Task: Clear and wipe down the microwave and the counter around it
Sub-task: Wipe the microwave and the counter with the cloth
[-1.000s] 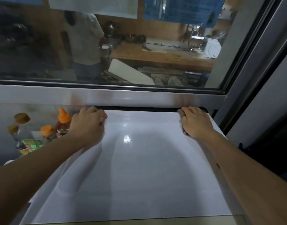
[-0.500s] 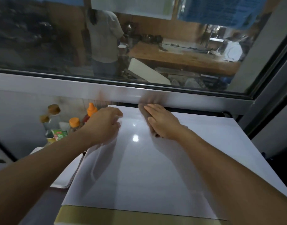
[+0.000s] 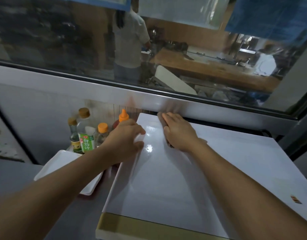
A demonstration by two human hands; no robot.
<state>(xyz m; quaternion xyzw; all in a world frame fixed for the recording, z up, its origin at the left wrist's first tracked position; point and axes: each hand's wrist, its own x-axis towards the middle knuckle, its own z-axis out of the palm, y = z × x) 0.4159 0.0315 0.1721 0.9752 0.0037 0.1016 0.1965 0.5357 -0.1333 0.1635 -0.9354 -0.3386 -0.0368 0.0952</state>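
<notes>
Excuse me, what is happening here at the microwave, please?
A person is wiping the white top of the microwave. The right hand presses a brownish cloth flat near the back edge, under the window. The left hand rests on the microwave's left edge. Beside it, sauce bottles and a white tray stand on the counter.

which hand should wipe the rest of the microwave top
Right. The right hand already presses the cloth flat at the back of the microwave top; the left hand only grips the microwave's left edge, steadying it.
</notes>
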